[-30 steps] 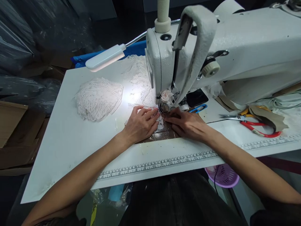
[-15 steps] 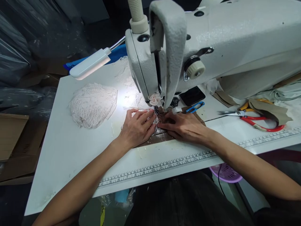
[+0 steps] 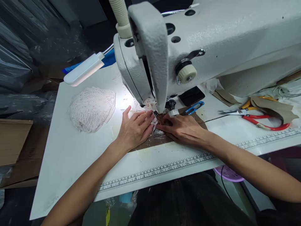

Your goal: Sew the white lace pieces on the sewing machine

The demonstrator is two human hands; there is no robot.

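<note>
A piece of white lace [image 3: 154,122] lies under the presser foot area of a white sewing machine [image 3: 148,53]. My left hand [image 3: 135,128] rests flat on the lace from the left, its fingers stretched out and apart. On the other side, my right hand [image 3: 183,128] has its fingers bent together, the tips closed on the lace edge near the needle. The needle itself is mostly hidden by the machine head and my fingers. A bunched pale frill [image 3: 150,103] shows just behind the foot.
A pile of white lace [image 3: 92,109] sits left on the white table [image 3: 77,157]. Blue thread snips [image 3: 194,108], a black phone [image 3: 191,95] and red-handled scissors [image 3: 265,122] lie right. A lamp [image 3: 83,69] hangs at back left; a printed ruler [image 3: 160,171] runs along the front edge.
The view has shifted, so the machine head appears farther left. My left hand's little finger stands farther out from the others. Both hands stay at the lace, which looks more bunched by the foot.
</note>
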